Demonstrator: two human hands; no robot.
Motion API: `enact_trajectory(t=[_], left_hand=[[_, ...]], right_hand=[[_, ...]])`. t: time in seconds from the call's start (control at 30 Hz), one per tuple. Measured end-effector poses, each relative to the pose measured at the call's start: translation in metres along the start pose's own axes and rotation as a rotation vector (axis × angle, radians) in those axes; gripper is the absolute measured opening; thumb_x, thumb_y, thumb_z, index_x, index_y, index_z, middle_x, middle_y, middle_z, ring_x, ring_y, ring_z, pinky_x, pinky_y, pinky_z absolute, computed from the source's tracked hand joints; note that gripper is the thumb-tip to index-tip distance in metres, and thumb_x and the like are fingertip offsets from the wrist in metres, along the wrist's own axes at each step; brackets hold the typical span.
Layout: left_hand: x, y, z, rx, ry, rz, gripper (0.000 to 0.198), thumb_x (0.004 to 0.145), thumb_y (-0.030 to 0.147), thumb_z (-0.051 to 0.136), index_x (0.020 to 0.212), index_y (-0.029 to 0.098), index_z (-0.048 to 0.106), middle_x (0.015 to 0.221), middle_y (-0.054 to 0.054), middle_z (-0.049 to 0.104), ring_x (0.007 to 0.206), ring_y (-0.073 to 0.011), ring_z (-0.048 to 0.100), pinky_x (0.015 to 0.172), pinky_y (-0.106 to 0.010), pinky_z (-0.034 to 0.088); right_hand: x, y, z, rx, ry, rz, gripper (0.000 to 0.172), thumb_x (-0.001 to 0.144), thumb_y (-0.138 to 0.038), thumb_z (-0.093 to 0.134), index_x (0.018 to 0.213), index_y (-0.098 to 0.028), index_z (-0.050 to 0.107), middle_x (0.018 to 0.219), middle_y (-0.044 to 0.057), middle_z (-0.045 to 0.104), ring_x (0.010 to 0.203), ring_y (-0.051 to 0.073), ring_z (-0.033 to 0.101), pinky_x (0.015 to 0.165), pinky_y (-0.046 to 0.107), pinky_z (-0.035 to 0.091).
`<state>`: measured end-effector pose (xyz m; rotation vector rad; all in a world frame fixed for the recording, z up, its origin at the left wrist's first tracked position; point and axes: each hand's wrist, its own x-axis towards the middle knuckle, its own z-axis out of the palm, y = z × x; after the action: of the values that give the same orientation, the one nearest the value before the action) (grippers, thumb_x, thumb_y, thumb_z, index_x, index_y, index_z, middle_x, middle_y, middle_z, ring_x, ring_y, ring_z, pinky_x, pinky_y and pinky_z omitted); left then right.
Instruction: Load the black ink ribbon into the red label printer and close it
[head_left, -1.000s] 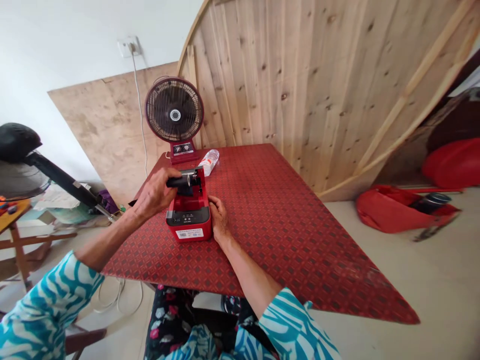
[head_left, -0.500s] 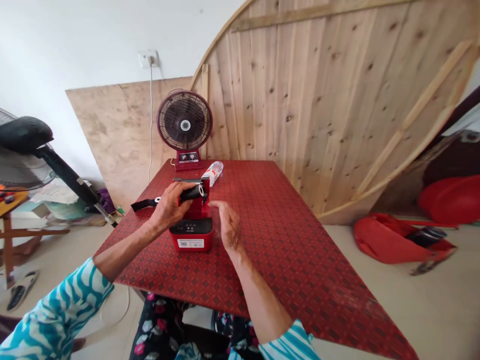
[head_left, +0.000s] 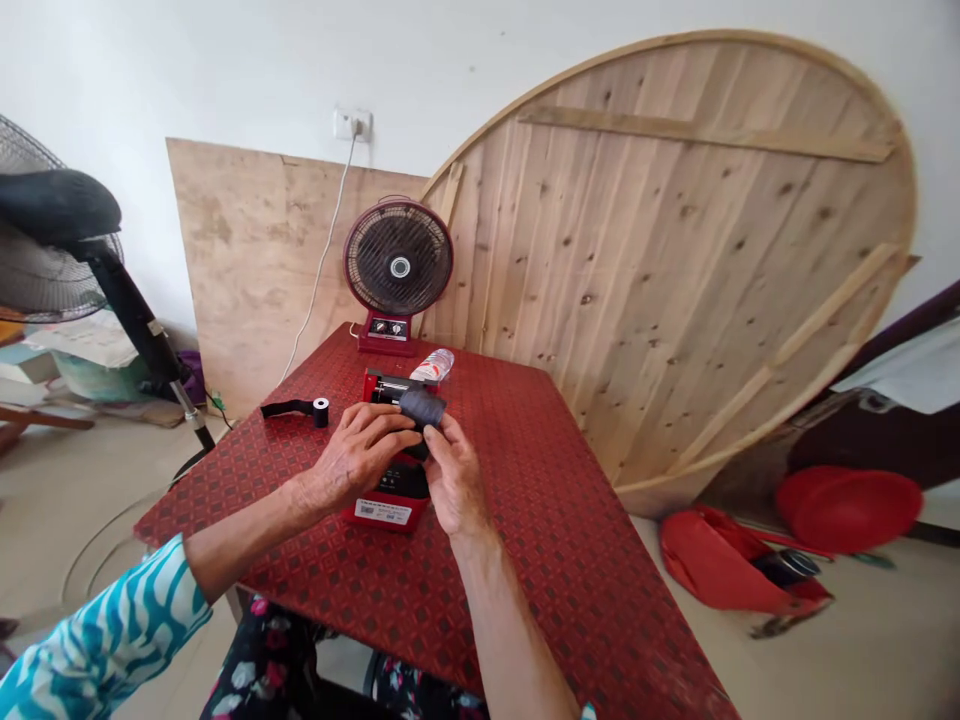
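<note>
A roll of black material [head_left: 422,407] is between my hands, above a red and black tabletop printer [head_left: 390,512] with its lid raised. My right hand [head_left: 455,480] grips the roll's right end, thumb in front and fingers behind. From the left, my left hand [head_left: 364,445] reaches across the printer, its bent fingers closed at the roll's left underside; the fingertips are partly hidden. Both hands cover much of the printer's open compartment. Left of the printer, a smaller black roll with a white core [head_left: 321,411] stands on the table, its loose strip stretched leftward.
The red patterned table [head_left: 517,520] carries a dark red fan [head_left: 399,265] at the back and a clear plastic bottle [head_left: 435,365] lying behind the printer. A pedestal fan [head_left: 139,310] stands at left. Right, on the floor, are a red bag [head_left: 720,560] and a red basin [head_left: 847,508].
My right hand has moved in from beside the printer and taken hold of the roll. The roll has turned and come slightly to the right, out over the printer. The view has shifted.
</note>
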<state>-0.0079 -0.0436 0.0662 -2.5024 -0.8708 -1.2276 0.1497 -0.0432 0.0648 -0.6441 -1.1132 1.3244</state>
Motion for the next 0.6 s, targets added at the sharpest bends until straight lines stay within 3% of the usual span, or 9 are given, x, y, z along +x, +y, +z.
enact_trajectory(t=[0.2,0.3,0.43,0.5,0.6], left_hand=[[-0.004,-0.002,0.001,0.083,0.114,-0.104,0.032,0.091,0.01,0.052,0.115,0.025,0.066,0.12,-0.01,0.063,0.116,-0.0252,0.053,0.097,-0.043,0.044],[-0.004,0.0,-0.004,-0.004,0.16,-0.242,0.031,0.088,0.012,0.057,0.115,0.024,0.065,0.118,-0.01,0.062,0.108,-0.0247,0.056,0.094,-0.043,0.048],[0.001,0.008,-0.008,-0.407,0.143,-0.548,0.02,0.087,0.022,0.062,0.107,0.021,0.064,0.094,-0.006,0.065,0.086,-0.0188,0.064,0.077,-0.033,0.054],[0.005,0.013,-0.006,-0.658,0.102,-0.653,0.029,0.083,0.026,0.067,0.111,0.02,0.063,0.103,-0.007,0.065,0.091,-0.0197,0.065,0.076,-0.031,0.056],[0.013,0.021,-0.003,-0.93,0.109,-0.741,0.046,0.076,0.031,0.074,0.119,0.02,0.062,0.126,-0.012,0.059,0.109,-0.025,0.062,0.088,-0.036,0.055]], right_hand=[[0.004,0.004,0.0,-0.048,-0.013,-0.017,0.036,0.078,-0.039,0.069,0.11,-0.024,0.063,0.105,0.004,0.074,0.098,0.019,0.069,0.093,0.04,0.055],[0.01,0.01,-0.003,-0.052,0.046,-0.048,0.033,0.078,-0.039,0.069,0.108,-0.024,0.063,0.101,0.004,0.074,0.094,0.019,0.07,0.09,0.041,0.056],[0.016,0.017,-0.007,-0.127,0.197,-0.151,0.031,0.083,-0.04,0.063,0.109,-0.024,0.063,0.103,0.005,0.072,0.097,0.02,0.068,0.091,0.043,0.055],[0.014,0.019,-0.004,-0.292,0.253,-0.243,0.031,0.085,-0.04,0.06,0.111,-0.025,0.063,0.11,0.006,0.07,0.104,0.021,0.065,0.095,0.044,0.053],[0.003,0.018,0.006,-0.573,0.23,-0.425,0.029,0.088,-0.037,0.055,0.115,-0.028,0.064,0.124,0.008,0.062,0.119,0.023,0.058,0.104,0.046,0.048]])
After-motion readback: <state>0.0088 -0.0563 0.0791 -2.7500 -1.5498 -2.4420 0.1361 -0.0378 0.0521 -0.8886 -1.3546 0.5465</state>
